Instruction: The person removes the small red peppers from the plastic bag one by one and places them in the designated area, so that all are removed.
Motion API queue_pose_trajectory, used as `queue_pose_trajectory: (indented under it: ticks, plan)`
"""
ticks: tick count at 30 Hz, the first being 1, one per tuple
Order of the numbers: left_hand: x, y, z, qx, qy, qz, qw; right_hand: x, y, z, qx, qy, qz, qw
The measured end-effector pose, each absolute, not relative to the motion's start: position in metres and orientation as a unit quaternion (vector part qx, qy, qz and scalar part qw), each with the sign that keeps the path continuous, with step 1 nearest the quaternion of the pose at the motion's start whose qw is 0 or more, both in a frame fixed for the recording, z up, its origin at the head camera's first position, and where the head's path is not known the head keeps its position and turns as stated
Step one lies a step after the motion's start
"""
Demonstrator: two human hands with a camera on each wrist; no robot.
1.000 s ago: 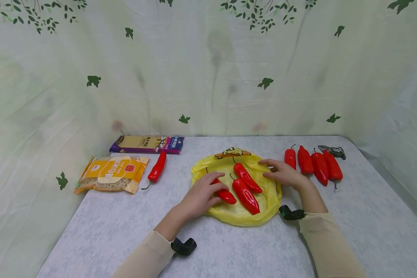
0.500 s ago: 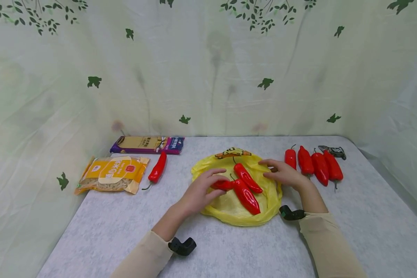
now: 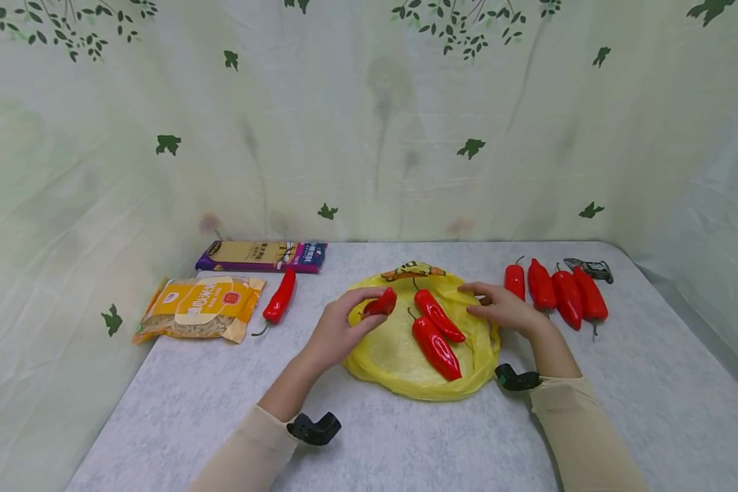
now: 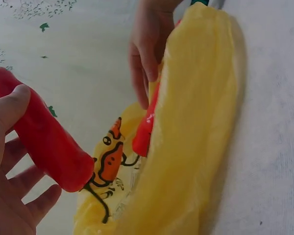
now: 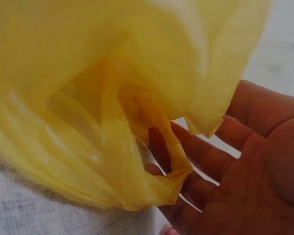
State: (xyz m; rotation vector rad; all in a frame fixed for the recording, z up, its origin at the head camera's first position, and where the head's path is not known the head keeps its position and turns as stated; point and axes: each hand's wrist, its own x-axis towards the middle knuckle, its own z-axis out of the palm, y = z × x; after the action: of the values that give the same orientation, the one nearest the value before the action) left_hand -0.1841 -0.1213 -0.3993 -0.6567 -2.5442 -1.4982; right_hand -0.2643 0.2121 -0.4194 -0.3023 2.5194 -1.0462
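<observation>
My left hand (image 3: 337, 331) pinches a red chili pepper (image 3: 383, 303) between thumb and fingers, raised over the left side of a yellow plastic bag (image 3: 400, 388). In the left wrist view that pepper (image 4: 54, 137) is tilted, its dark stem end low. Spread wide, the bag has two other red peppers lying in it, an upper one (image 3: 438, 316) and a lower one (image 3: 435, 350). My right hand (image 3: 501, 307) rests at the bag's right rim. The right wrist view shows its loosely extended fingers (image 5: 206, 156) against and partly behind the yellow plastic.
One red pepper (image 3: 279, 298) lies left of the bag, beside an orange food packet (image 3: 197, 307). A purple and gold packet (image 3: 252, 255) sits at the back left. Several red peppers (image 3: 567, 298) lie at the right, near a small black packet (image 3: 592, 269).
My left hand has lifted the pepper from the bag and moved up and left, turning it. My right hand and the two peppers in the bag have stayed put.
</observation>
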Motion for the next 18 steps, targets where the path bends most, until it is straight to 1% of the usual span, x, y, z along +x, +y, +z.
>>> queue_pose_trajectory:
  ticks: [5,18]
  plan:
    - [-0.184,-0.126,-0.392,-0.178,-0.824,-0.538,0.028,-0.265,0.213,-0.419,-0.105,0.900,-0.374,0.198]
    - [-0.187,-0.137,-0.383,-0.140,-0.785,-0.604,0.017,-0.265,0.214,-0.419,-0.113,0.901,-0.372,0.194]
